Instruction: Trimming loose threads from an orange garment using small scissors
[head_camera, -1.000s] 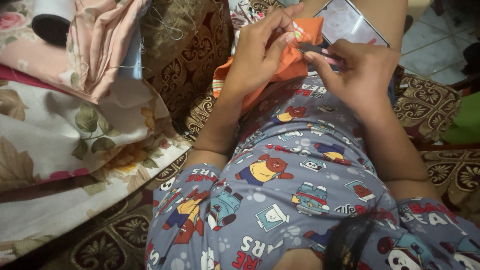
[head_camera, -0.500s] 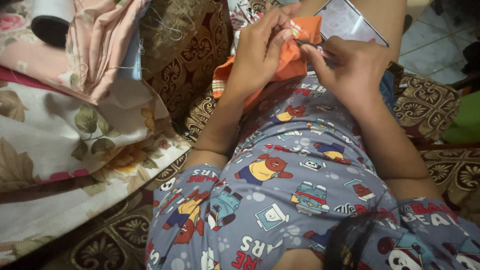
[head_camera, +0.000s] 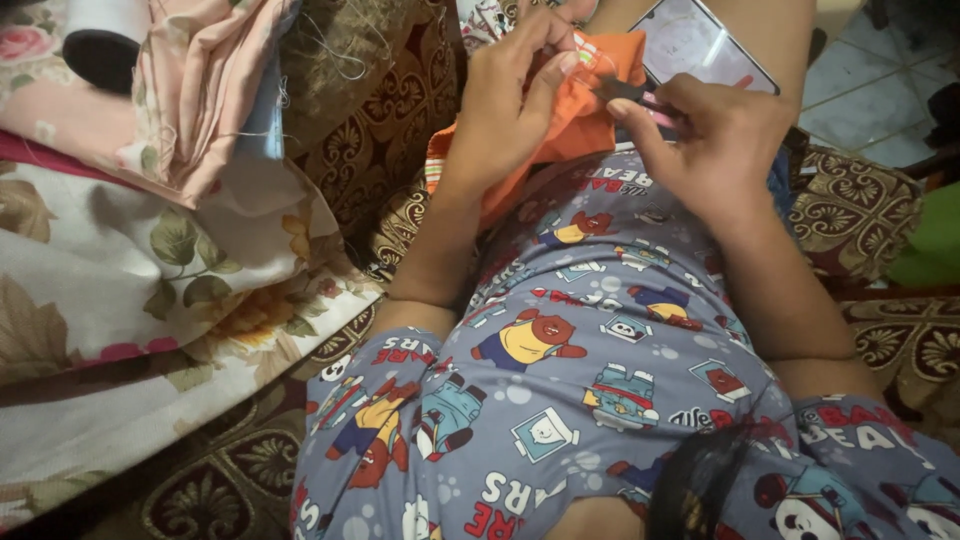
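Note:
My left hand (head_camera: 515, 95) pinches a fold of orange cloth (head_camera: 575, 110) bunched on my lap, thumb and fingers pressing its upper edge. My right hand (head_camera: 715, 135) grips a small dark cutting tool with a pink handle (head_camera: 635, 95), its tip touching the orange cloth just beside my left fingers. A thin pale thread runs near the tip. Both forearms rest over my blue cartoon-print shirt (head_camera: 600, 340).
A phone with a lit screen (head_camera: 700, 45) lies on my leg behind the cloth. Floral fabric (head_camera: 150, 280) and pink cloth (head_camera: 195, 90) pile up on the left over a brown patterned sofa (head_camera: 370, 110). A dark-and-white spool-like object (head_camera: 105, 40) sits top left. Tiled floor (head_camera: 870, 90) shows at right.
Both hands have shifted slightly while staying on the orange cloth; the tool's tip remains at the cloth's edge. Otherwise the scene is unchanged.

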